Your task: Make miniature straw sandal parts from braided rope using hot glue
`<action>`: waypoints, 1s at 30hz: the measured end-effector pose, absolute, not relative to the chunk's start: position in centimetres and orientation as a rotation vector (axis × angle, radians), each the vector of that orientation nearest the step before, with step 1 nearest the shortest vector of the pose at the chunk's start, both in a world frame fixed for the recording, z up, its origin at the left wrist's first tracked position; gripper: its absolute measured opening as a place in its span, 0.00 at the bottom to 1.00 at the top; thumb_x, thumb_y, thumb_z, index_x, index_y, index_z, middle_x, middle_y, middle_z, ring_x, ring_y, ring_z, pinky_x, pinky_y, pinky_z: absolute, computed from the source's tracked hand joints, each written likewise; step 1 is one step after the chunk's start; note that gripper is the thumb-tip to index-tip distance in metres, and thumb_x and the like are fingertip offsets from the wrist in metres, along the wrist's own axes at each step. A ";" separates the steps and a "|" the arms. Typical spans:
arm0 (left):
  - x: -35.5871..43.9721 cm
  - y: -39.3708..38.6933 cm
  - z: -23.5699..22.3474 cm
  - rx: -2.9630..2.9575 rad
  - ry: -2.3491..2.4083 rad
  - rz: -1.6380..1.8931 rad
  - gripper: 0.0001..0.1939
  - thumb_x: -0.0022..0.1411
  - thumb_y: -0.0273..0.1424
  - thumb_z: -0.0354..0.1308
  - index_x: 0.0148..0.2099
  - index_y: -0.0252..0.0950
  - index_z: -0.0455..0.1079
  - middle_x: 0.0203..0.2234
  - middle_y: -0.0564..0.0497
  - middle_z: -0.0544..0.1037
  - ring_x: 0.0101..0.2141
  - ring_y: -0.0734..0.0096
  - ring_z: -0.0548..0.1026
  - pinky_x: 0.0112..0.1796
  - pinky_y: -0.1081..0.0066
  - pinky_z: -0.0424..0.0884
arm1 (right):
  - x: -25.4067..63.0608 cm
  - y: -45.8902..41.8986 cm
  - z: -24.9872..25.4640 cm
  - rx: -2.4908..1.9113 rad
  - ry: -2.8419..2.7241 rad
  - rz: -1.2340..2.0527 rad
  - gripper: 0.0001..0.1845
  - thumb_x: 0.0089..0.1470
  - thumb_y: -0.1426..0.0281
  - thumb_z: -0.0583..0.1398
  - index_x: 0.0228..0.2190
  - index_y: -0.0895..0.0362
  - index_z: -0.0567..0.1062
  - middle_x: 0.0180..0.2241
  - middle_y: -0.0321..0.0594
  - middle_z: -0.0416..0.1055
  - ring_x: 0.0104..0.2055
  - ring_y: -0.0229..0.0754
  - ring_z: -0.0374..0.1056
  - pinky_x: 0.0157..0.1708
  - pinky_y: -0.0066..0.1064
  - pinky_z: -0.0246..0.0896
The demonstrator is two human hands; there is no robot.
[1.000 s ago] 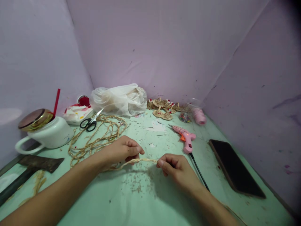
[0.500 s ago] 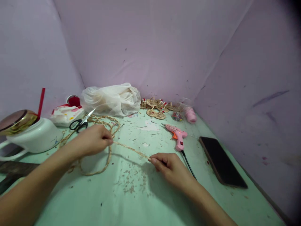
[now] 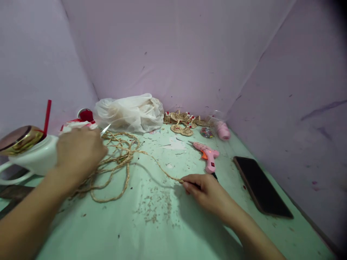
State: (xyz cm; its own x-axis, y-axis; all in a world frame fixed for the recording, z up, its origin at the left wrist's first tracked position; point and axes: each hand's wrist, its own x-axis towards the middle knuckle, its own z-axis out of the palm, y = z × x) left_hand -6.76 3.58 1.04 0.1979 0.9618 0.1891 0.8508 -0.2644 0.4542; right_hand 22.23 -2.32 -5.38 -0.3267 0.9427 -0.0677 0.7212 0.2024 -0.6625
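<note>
My right hand pinches the end of a tan braided straw rope between thumb and fingertips, just above the table. From there the rope runs slackly left into a loose tangle of coils. My left hand is over the handles of the scissors, beside the white pot. Only the scissors' blade shows past the knuckles. The left fingers are turned away and blurred, so whether they grip the handles is hidden.
A pink glue gun and a phone lie at right. Behind are a white plastic bag, woven straw pieces, beads and a pink spool. A white pot stands at left; crumbs dot the green table.
My left hand has let go of the rope and moved left and back to the scissors. The rope has gone from taut to slack. My right hand keeps its pinch.
</note>
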 end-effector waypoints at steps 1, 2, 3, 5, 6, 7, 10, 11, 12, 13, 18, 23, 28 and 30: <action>-4.9 2.6 0.5 2.357 1.783 0.757 0.14 0.58 0.26 0.42 0.27 0.33 0.68 0.22 0.51 0.72 0.43 0.60 0.68 0.40 0.63 0.59 | 21.8 -2.5 -5.5 -1.529 -2.127 0.876 0.13 0.54 0.70 0.51 0.26 0.56 0.75 0.20 0.35 0.69 0.23 0.38 0.61 0.22 0.26 0.50; -3.0 1.6 -0.2 2.523 1.679 0.774 0.13 0.58 0.26 0.43 0.35 0.32 0.70 0.30 0.48 0.74 0.43 0.61 0.68 0.42 0.63 0.59 | 21.4 -2.7 -5.6 -1.498 -2.125 0.888 0.13 0.54 0.70 0.51 0.27 0.56 0.76 0.21 0.35 0.70 0.23 0.38 0.62 0.22 0.26 0.50; -1.2 0.6 -1.0 2.662 1.442 0.770 0.14 0.59 0.26 0.43 0.42 0.30 0.69 0.36 0.44 0.74 0.41 0.63 0.68 0.43 0.64 0.60 | 21.0 -2.8 -5.7 -1.469 -2.123 0.900 0.14 0.55 0.70 0.51 0.27 0.56 0.76 0.21 0.35 0.70 0.24 0.38 0.62 0.23 0.26 0.51; 1.6 -1.1 -2.6 2.784 1.011 0.616 0.15 0.60 0.27 0.44 0.44 0.32 0.69 0.37 0.43 0.74 0.39 0.63 0.69 0.41 0.65 0.62 | 20.5 -3.1 -5.8 -1.434 -2.123 0.919 0.14 0.55 0.70 0.51 0.28 0.55 0.76 0.22 0.36 0.72 0.25 0.38 0.64 0.25 0.26 0.53; 2.4 -1.5 -3.3 2.774 1.002 0.470 0.14 0.59 0.27 0.44 0.41 0.34 0.70 0.32 0.45 0.74 0.35 0.64 0.70 0.37 0.66 0.63 | 20.5 -3.2 -5.9 -1.428 -2.127 0.934 0.13 0.55 0.69 0.52 0.30 0.55 0.77 0.24 0.37 0.73 0.26 0.39 0.65 0.26 0.26 0.54; 2.7 -1.8 -3.7 2.732 1.113 0.355 0.14 0.58 0.26 0.44 0.37 0.35 0.71 0.27 0.47 0.74 0.30 0.66 0.70 0.32 0.68 0.62 | 20.7 -3.2 -5.8 -1.429 -2.132 0.950 0.12 0.55 0.69 0.53 0.33 0.55 0.77 0.26 0.37 0.74 0.28 0.40 0.66 0.28 0.27 0.55; 1.7 -1.1 -4.0 2.520 1.431 0.022 0.14 0.57 0.26 0.44 0.27 0.36 0.70 0.21 0.48 0.72 0.24 0.68 0.69 0.26 0.71 0.57 | 21.9 -2.8 -5.5 -1.458 -2.158 1.022 0.12 0.51 0.70 0.56 0.36 0.54 0.77 0.28 0.39 0.75 0.29 0.41 0.67 0.29 0.27 0.56; 1.0 -0.6 -3.7 2.461 1.487 -0.023 0.15 0.58 0.28 0.44 0.26 0.36 0.69 0.20 0.49 0.72 0.23 0.68 0.69 0.25 0.71 0.56 | 22.5 -2.5 -5.3 -1.471 -2.158 1.042 0.11 0.50 0.71 0.56 0.35 0.55 0.78 0.27 0.38 0.75 0.28 0.40 0.66 0.27 0.27 0.56; 0.3 -0.1 -3.5 2.428 1.542 -0.030 0.15 0.58 0.29 0.43 0.26 0.36 0.69 0.20 0.49 0.72 0.24 0.68 0.69 0.25 0.72 0.56 | 23.0 -2.3 -5.2 -1.481 -2.146 1.068 0.11 0.50 0.72 0.56 0.33 0.55 0.78 0.25 0.38 0.74 0.27 0.39 0.65 0.26 0.26 0.55; -0.3 0.3 -3.2 2.407 1.594 -0.063 0.15 0.58 0.30 0.43 0.26 0.37 0.69 0.21 0.49 0.73 0.25 0.67 0.70 0.25 0.72 0.55 | 23.6 -2.1 -5.1 -1.483 -2.123 1.108 0.11 0.50 0.72 0.55 0.31 0.56 0.78 0.24 0.37 0.73 0.25 0.38 0.64 0.24 0.26 0.54; -1.4 1.1 -2.5 2.382 1.673 -0.302 0.14 0.57 0.32 0.44 0.26 0.38 0.69 0.24 0.47 0.75 0.27 0.62 0.71 0.24 0.71 0.51 | 25.3 -1.4 -5.2 -1.536 -1.958 1.315 0.10 0.49 0.68 0.56 0.25 0.56 0.77 0.18 0.33 0.67 0.20 0.34 0.57 0.20 0.25 0.49; -1.7 1.0 -2.2 2.323 1.770 -0.419 0.14 0.56 0.35 0.46 0.26 0.37 0.70 0.25 0.43 0.75 0.28 0.55 0.72 0.24 0.68 0.54 | 25.6 -1.4 -5.1 -1.593 -1.953 1.256 0.09 0.47 0.72 0.57 0.19 0.57 0.75 0.16 0.32 0.63 0.20 0.34 0.54 0.20 0.26 0.47; 0.0 -0.7 -2.6 2.436 1.617 0.159 0.14 0.60 0.34 0.44 0.39 0.37 0.70 0.33 0.45 0.75 0.35 0.60 0.72 0.34 0.66 0.62 | 23.6 -2.0 -4.7 -1.517 -1.902 1.241 0.08 0.47 0.73 0.56 0.23 0.57 0.76 0.20 0.34 0.68 0.24 0.36 0.60 0.24 0.27 0.52; 1.4 -1.8 -3.3 2.426 1.245 0.240 0.14 0.62 0.34 0.43 0.41 0.39 0.69 0.33 0.48 0.74 0.35 0.65 0.71 0.35 0.69 0.63 | 22.5 -2.2 -4.9 -1.467 -1.844 1.228 0.08 0.49 0.73 0.56 0.25 0.57 0.75 0.21 0.34 0.69 0.24 0.36 0.61 0.24 0.26 0.53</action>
